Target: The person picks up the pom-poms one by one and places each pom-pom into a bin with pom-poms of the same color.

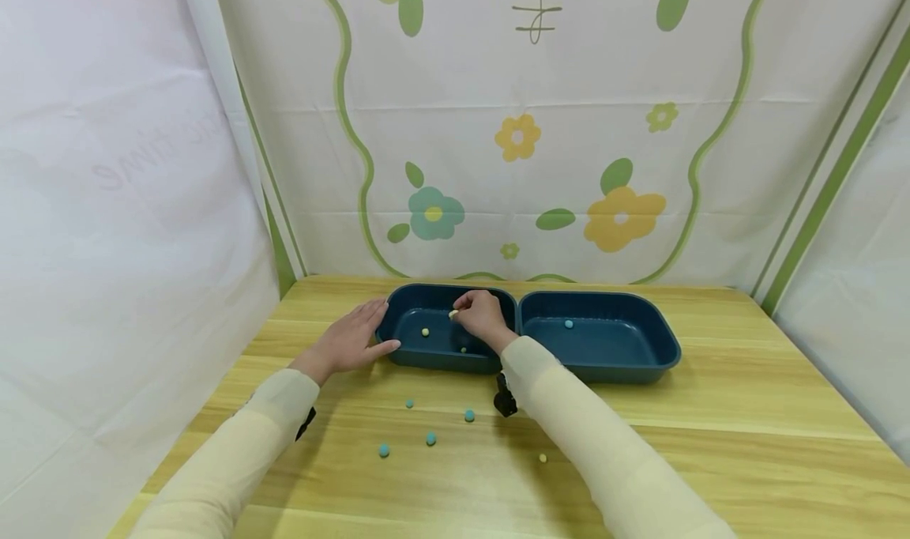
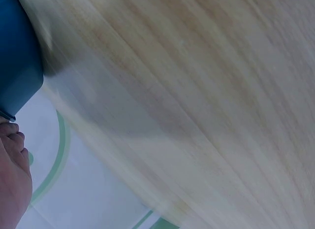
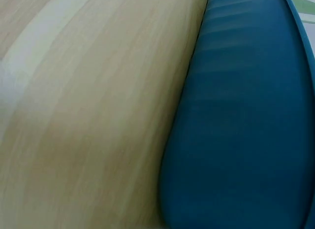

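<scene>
My right hand point(image 1: 482, 315) reaches over the left dark blue tray point(image 1: 426, 359) and pinches a small yellow ball point(image 1: 453, 314) between thumb and fingertips. Inside that tray lie another yellow ball point(image 1: 425, 333) and a small yellowish-green ball point(image 1: 464, 350). With fingers extended, my left hand point(image 1: 351, 340) rests against the tray's left end, its thumb at the front rim. In the left wrist view, part of the left hand point(image 2: 14, 175) shows at the tray's edge. Only the side of a blue tray point(image 3: 236, 115) and wood appear in the right wrist view; the right hand is outside it.
A second blue tray point(image 1: 611, 375) adjoins on the right, holding one blue ball point(image 1: 569, 324). Several blue balls, one being this blue ball point(image 1: 430, 439), lie on the wooden table point(image 1: 739, 412) in front. A yellow ball point(image 1: 543, 458) lies near my right forearm. A patterned cloth point(image 1: 455, 160) hangs behind.
</scene>
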`<state>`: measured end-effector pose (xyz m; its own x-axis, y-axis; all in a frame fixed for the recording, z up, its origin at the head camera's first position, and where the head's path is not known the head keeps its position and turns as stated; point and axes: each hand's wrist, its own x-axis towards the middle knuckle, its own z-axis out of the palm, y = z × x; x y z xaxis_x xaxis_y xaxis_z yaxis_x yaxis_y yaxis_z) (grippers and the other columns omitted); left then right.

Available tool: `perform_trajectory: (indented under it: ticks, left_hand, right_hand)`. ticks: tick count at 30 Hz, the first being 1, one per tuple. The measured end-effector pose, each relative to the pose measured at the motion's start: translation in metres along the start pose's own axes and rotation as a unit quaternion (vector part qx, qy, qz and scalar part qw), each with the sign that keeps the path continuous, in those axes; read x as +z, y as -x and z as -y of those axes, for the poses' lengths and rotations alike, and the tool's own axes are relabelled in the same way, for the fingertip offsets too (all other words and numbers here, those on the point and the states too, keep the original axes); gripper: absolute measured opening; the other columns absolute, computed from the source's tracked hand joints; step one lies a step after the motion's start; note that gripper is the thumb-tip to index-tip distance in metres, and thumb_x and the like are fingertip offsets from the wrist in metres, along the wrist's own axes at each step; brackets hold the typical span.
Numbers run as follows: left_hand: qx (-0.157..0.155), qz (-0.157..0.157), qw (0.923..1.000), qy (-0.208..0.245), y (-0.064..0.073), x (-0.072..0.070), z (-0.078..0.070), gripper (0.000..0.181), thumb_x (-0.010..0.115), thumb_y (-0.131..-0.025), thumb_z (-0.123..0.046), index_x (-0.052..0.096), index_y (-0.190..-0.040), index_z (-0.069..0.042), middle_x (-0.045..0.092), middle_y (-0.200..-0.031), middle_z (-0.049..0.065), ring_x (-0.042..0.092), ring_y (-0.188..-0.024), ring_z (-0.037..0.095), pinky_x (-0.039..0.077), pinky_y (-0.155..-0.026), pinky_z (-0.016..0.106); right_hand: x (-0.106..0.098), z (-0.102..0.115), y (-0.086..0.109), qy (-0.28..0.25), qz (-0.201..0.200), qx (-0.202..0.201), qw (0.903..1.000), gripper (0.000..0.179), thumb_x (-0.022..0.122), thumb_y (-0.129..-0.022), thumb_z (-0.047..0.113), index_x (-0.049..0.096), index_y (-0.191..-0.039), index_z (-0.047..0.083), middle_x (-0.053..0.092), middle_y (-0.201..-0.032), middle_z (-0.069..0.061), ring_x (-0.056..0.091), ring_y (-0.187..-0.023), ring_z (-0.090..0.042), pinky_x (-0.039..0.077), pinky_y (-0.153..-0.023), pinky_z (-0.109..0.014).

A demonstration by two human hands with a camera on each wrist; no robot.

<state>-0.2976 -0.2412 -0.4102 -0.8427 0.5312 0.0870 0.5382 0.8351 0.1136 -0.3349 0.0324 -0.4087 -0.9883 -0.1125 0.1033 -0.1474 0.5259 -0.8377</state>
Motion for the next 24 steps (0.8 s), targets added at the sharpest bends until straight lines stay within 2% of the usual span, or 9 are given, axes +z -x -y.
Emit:
perform_trajectory:
  ticks: [7, 17, 24]
  left_hand:
    - [0.003, -0.001, 1.0000, -0.005, 0.000, -0.001, -0.001, 0.087, 0.042, -0.098, -0.059, 0.022, -0.151, 0.006, 0.020, -0.157, 0.021, 0.018, -0.144, 0.035, 0.016, -0.117, 0.046]
    - [-0.003, 0.001, 1.0000, 0.001, -0.001, 0.001, 0.000, 0.088, 0.042, -0.098, -0.059, 0.021, -0.151, 0.007, 0.019, -0.157, 0.022, 0.017, -0.145, 0.035, 0.014, -0.117, 0.045]
    - [-0.003, 0.000, 1.0000, 0.000, -0.001, 0.002, 0.000, 0.088, 0.041, -0.097, -0.061, 0.021, -0.151, 0.007, 0.020, -0.157, 0.021, 0.017, -0.145, 0.035, 0.015, -0.117, 0.046]
  right_hand:
    - [0.001, 0.002, 0.000, 0.001, -0.002, 0.002, 1.0000, 0.007, 0.076, -0.084, 0.009, 0.071, -0.089, 0.008, 0.067, -0.087, -0.003, 0.062, -0.080, -0.020, 0.055, -0.075, -0.037]
    - [-0.001, 0.004, 0.001, 0.006, 0.006, -0.016, 0.9998, 0.015, 0.075, -0.085, 0.008, 0.072, -0.098, 0.002, 0.067, -0.085, -0.003, 0.062, -0.078, -0.019, 0.054, -0.075, -0.037]
    - [-0.009, 0.013, 0.002, -0.004, 0.013, -0.029, 0.9995, 0.019, 0.073, -0.086, 0.005, 0.070, -0.103, -0.002, 0.066, -0.089, -0.005, 0.062, -0.083, -0.021, 0.054, -0.076, -0.036]
